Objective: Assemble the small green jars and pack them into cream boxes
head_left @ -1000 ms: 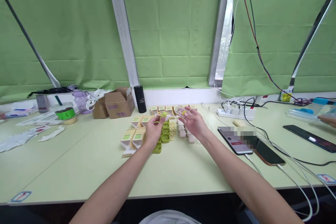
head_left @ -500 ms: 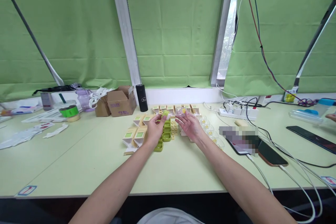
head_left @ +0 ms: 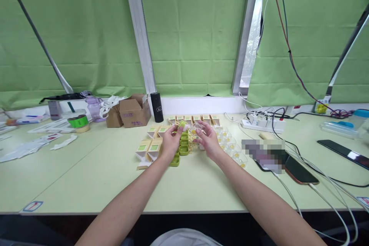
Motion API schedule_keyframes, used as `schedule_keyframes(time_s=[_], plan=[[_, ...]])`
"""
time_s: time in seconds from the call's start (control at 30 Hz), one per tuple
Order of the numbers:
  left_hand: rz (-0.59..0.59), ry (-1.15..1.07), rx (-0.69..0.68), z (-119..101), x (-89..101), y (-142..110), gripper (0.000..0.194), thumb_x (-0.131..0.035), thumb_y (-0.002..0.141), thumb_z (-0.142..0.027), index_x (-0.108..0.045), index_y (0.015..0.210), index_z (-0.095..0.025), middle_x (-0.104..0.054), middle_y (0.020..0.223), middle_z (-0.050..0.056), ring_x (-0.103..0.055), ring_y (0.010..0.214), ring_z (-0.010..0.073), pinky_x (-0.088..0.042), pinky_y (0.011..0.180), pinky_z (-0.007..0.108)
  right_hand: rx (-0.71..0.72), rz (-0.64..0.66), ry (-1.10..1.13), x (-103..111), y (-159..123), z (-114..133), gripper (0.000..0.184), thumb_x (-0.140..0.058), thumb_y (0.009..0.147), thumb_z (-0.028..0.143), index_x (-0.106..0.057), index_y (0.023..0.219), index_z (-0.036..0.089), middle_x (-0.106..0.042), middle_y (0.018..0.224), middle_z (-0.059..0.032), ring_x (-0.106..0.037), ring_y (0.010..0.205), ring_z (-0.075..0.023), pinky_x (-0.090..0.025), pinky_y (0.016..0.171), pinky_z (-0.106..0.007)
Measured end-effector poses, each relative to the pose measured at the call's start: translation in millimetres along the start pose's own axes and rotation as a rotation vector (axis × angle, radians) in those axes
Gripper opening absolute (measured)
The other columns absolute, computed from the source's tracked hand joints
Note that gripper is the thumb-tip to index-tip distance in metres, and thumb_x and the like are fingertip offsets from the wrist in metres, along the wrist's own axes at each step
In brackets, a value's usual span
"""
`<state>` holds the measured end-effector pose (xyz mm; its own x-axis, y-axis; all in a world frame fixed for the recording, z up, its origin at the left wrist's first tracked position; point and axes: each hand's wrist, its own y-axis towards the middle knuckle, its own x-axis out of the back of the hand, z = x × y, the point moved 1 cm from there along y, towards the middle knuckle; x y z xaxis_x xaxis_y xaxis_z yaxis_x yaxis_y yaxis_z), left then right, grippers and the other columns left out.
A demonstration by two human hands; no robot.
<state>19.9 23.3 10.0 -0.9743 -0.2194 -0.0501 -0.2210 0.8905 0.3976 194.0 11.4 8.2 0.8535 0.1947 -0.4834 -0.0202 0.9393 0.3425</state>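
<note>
One small green piece [head_left: 182, 123] with a pale loop was pinched between the thumb and fingertips of the left hand [head_left: 170, 142], above the table [head_left: 201, 196]. The right hand [head_left: 210, 142], just beside it, held a clear cup [head_left: 196, 126] in curved fingers; how firmly could not be told. Green trays [head_left: 183, 154] and small yellow blocks [head_left: 190, 146] lay below and between the hands, cartons [head_left: 154, 148] left of them, other clear cups [head_left: 236, 155] just to their right. Judged hazards: the fingertip pinch on so small a piece could have let it drop among the trays; the smooth cup could have slid from a loose hold; a low right wrist could have knocked the neighbouring cups askew.
</note>
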Motion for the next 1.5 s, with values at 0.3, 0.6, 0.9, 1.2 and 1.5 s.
schedule_keyframes(time_s=[0.3,0.6,0.9,1.2,1.5], plan=[[0.038,-0.026,-0.009,-3.4,-1.0,-3.8,0.068,-0.078,0.079,-0.073,-0.076,0.115,-0.015,-0.079,0.113,0.014,-0.072,0.093,0.0262,-0.056,0.081,0.035,0.055,-0.031,-0.183,0.6,0.9,-12.6,0.051,-0.091,0.066,0.031,-0.066,0.110,0.028,-0.066,0.116,-0.0027,-0.065,0.088,-0.0174,-0.061,0.057,-0.026],[0.033,-0.033,-0.025,3.8,-0.6,-1.6,0.062,-0.079,0.081,-0.068,-0.077,0.115,-0.016,-0.079,0.118,0.014,-0.073,0.102,0.0273,-0.055,0.090,0.036,-0.120,0.039,0.095,0.3,-5.0,-12.8,0.055,-0.097,0.064,0.030,-0.069,0.112,0.027,-0.071,0.107,-0.0028,-0.071,0.091,-0.0202,-0.063,0.070,-0.033],[0.051,0.004,-0.063,4.4,-2.4,-1.2,0.056,-0.077,0.083,-0.067,-0.078,0.109,-0.017,-0.080,0.113,0.013,-0.072,0.103,0.0271,-0.055,0.092,0.037,-0.184,0.104,0.173,0.6,-7.0,-13.4,0.056,-0.096,0.063,0.024,-0.070,0.112,0.027,-0.076,0.102,-0.0021,-0.077,0.090,-0.0231,-0.063,0.075,-0.037],[0.092,0.015,-0.047,1.1,-4.3,-5.1,0.054,-0.080,0.081,-0.064,-0.078,0.104,-0.016,-0.079,0.101,0.010,-0.073,0.090,0.0236,-0.056,0.082,0.032,-0.179,0.135,0.181,-2.1,-8.8,-11.2,0.058,-0.098,0.062,0.023,-0.070,0.114,0.027,-0.076,0.102,-0.0019,-0.078,0.091,-0.0234,-0.065,0.080,-0.039],[0.142,-0.056,-0.032,-4.8,-4.8,-8.2,0.054,-0.085,0.078,-0.059,-0.078,0.107,-0.015,-0.079,0.102,0.010,-0.073,0.088,0.0227,-0.057,0.082,0.032,-0.143,0.121,0.082,-4.4,-11.0,-11.3,0.052,-0.098,0.068,0.039,-0.069,0.109,0.026,-0.074,0.100,-0.0004,-0.076,0.085,-0.0194,-0.066,0.084,-0.044]])
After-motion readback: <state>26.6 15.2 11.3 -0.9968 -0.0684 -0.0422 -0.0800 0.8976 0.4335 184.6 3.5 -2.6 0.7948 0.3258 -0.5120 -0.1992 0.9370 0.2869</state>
